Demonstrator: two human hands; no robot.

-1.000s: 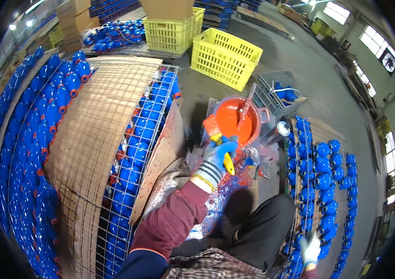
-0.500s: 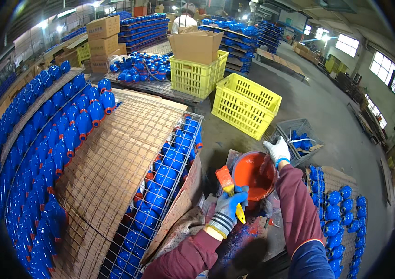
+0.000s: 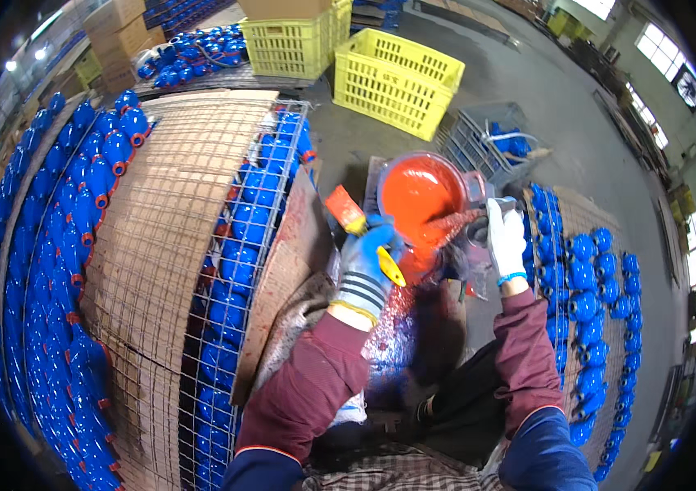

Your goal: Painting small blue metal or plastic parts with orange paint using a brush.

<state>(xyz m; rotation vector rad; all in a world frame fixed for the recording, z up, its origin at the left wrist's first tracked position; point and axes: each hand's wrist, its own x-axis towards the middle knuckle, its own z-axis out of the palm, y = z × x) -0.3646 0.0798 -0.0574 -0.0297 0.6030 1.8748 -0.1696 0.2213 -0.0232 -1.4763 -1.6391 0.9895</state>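
In my left hand (image 3: 371, 266), gloved in grey and blue, I hold a paintbrush (image 3: 345, 209) with red-coated bristles and a yellow handle, bristles pointing up and left. Just beyond it stands a bucket (image 3: 472, 186) of bright red paint (image 3: 418, 190). My right hand (image 3: 506, 239), in a white glove, is closed at the bucket's right side. From its fingers a red-crusted stick (image 3: 456, 221) slants left over the near part of the bucket; its far end is hard to make out against the paint.
Blue rounded castings (image 3: 241, 266) lie under a wire rack (image 3: 200, 196) at left, with more rows (image 3: 61, 327) beyond. Further blue castings (image 3: 583, 307) stand at right. A yellow crate (image 3: 397, 82) and a grey crate (image 3: 487, 147) sit behind the bucket.
The view has tilted downward. My right hand has moved from the bucket's far right rim to its near right side, with the red-crusted stick in it. My left hand still holds the paintbrush.
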